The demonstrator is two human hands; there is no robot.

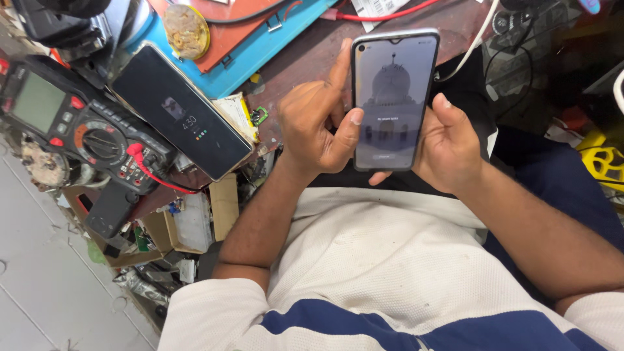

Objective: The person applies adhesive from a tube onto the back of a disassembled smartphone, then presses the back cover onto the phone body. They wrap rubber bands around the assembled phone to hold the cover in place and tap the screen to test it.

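Both hands grasp a lit phone above the bench: the left hand thumbs its edge, the right hand cradles it.

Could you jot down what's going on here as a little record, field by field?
Held item: smartphone, screen lit, upright between both hands
Left hand: grips the phone's left edge, thumb on the screen
Right hand: supports the right edge and bottom
On the bench: second phone lying flat, screen lit; multimeter with red lead
Clothing: white shirt with blue stripe
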